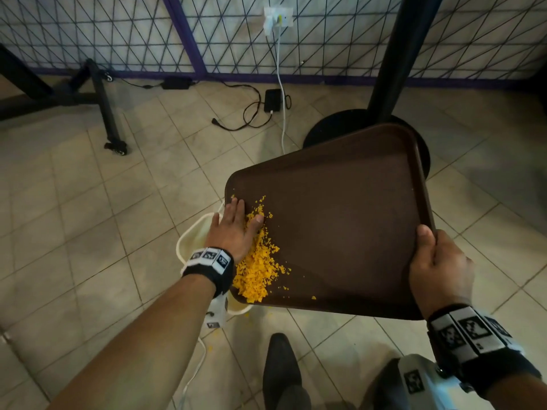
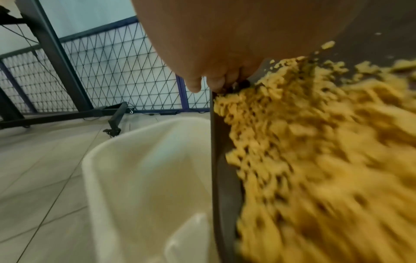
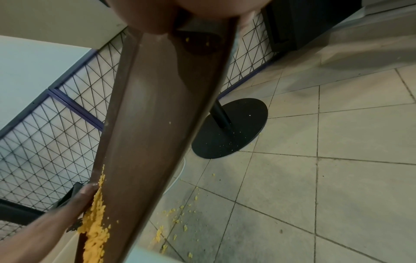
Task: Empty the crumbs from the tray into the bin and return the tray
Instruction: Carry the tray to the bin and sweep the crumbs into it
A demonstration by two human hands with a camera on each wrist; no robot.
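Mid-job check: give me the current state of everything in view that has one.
tray: tilted over bin, held
crumbs: piled at tray's low edge; some on floor
bin: open, under tray edge
left hand: flat, pushing crumbs
right hand: grips tray rim

We see the bin [image 1: 192,235] mostly hidden under the tray [image 1: 340,217]; the crumbs [image 2: 315,160] are blurred near the left wrist.
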